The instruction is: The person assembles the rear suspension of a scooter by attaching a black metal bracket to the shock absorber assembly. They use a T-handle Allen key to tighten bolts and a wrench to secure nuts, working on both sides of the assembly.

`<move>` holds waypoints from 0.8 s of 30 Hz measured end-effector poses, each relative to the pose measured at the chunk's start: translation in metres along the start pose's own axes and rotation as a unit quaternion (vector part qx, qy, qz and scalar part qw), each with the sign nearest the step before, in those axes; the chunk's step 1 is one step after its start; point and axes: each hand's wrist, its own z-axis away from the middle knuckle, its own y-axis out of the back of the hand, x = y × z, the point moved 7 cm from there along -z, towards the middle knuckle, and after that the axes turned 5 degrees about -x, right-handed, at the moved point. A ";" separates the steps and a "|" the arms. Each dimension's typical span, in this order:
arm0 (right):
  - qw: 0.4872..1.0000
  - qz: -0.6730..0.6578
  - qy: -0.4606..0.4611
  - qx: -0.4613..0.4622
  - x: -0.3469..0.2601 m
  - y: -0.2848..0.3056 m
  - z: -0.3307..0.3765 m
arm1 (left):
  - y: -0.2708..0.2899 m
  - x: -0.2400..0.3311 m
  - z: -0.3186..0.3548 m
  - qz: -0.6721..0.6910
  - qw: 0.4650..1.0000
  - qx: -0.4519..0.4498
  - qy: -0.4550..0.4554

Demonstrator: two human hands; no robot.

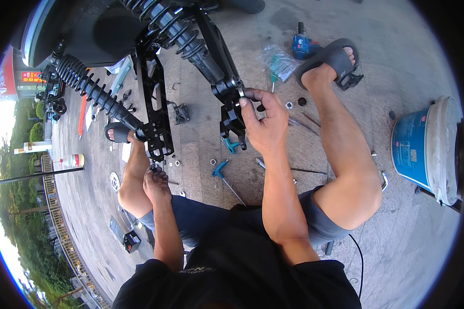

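My right hand (267, 117) is closed at the lower end of the right coil-spring shock absorber (188, 44). Its thumb and index finger pinch a small silver bolt (241, 91) beside the black mount. Beneath that mount hangs a black metal bracket (232, 123). Lower on the left, my left hand (157, 184) is curled just under the foot of the left shock absorber (95, 92), which meets a black swingarm (154, 98). A bit of metal shows above its fingertips; what those fingers hold is hidden.
Between my legs lie a teal T-handle wrench (221, 170), loose nuts and several rods. Farther off are a blue power drill (300, 45) and a plastic bag (281, 62). A blue-and-white bucket (412, 147) stands right; a black box (132, 241) lies lower left.
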 end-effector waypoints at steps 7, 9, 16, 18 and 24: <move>0.994 0.052 0.097 -0.012 -0.016 -0.003 -0.002 | 0.001 -0.006 0.001 -0.016 0.999 0.042 0.003; 0.993 0.068 0.098 -0.012 -0.016 -0.005 0.000 | 0.002 -0.007 -0.002 -0.005 1.000 0.019 0.011; 0.988 -0.046 -0.107 0.105 0.072 0.029 0.029 | 0.018 0.006 -0.007 0.012 0.999 0.000 -0.034; 0.963 0.024 -0.260 0.067 0.113 0.020 0.067 | 0.027 0.009 -0.006 0.015 0.999 0.006 -0.047; 0.842 0.250 -0.222 -0.424 0.163 -0.148 0.217 | 0.039 0.001 -0.002 0.074 0.996 -0.042 -0.029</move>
